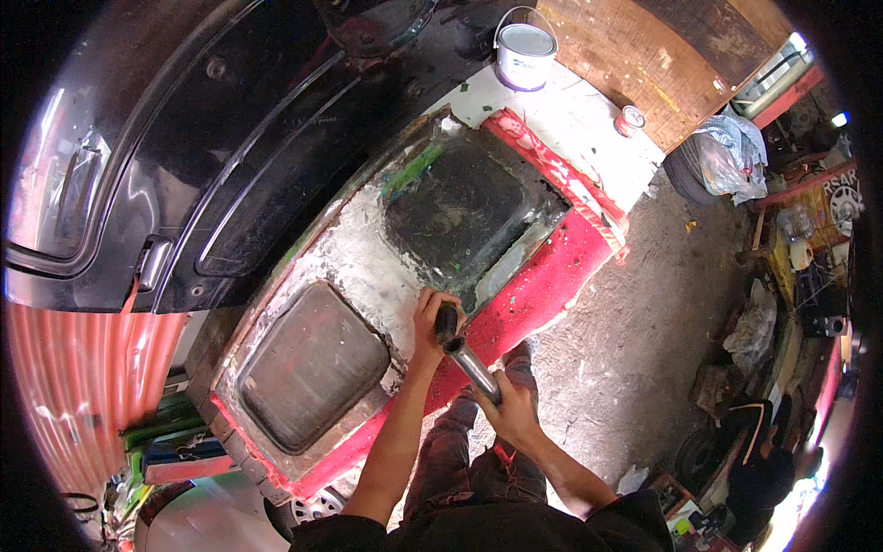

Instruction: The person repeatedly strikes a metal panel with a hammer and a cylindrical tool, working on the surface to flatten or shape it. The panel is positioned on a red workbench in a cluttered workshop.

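Note:
A long worn panel (354, 262), patchy white with dark scraped spots, lies before me. It has two dark recessed rectangles, the far one (460, 212) and the near one (315, 368). My left hand (430, 324) is closed around a short black cylindrical piece (446, 322) at the panel's right edge, between the recesses. What lies below its fist is hidden. My right hand (512, 411) grips a shiny metal tube-like tool (475, 370), whose round end is close to the black piece. I cannot tell whether the two touch.
Red covering (543, 285) runs along the panel's right side. Beyond it stand a white paint can (525, 57) and a small can (629, 120) on a white surface. A black vehicle body (175, 175) is at left. Concrete floor (635, 340), a tire (690, 170) and clutter lie right.

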### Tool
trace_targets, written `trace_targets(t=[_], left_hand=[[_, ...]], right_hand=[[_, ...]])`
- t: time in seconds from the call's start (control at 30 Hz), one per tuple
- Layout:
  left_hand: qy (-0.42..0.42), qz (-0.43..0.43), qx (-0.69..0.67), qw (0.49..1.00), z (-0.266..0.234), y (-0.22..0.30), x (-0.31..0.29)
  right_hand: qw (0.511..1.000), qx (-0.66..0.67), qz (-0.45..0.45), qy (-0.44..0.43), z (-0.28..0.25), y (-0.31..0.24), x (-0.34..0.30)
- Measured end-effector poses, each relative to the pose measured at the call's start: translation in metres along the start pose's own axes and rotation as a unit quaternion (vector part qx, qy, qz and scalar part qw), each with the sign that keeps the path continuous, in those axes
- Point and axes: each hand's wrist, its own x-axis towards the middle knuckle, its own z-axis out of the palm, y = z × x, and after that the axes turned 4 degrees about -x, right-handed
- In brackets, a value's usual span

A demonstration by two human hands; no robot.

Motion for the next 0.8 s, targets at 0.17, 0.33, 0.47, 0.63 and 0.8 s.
trace_targets(t=[0.17, 0.33, 0.47, 0.63, 0.8], left_hand=[[0.036, 0.030, -0.018, 0.999, 0.004, 0.013, 0.003], [0.074, 0.010, -0.013, 0.997, 0.015, 0.009, 0.003], [0.092, 0.012, -0.013, 0.996, 0.019, 0.008, -0.001], [0.095, 0.012, -0.020, 0.995, 0.014, 0.004, 0.002], [0.094, 0.016, -0.058, 0.994, 0.019, 0.007, 0.001]], right_hand=[[0.998, -0.020, -0.059, -0.005, 0.002, -0.012, 0.009], [0.990, -0.086, -0.108, -0.017, 0.008, 0.002, 0.018], [0.978, -0.197, -0.048, -0.044, 0.009, 0.015, 0.044], [0.985, -0.087, -0.149, 0.017, -0.003, -0.010, 0.027], [0.951, -0.199, -0.233, 0.039, 0.011, 0.040, 0.044]])
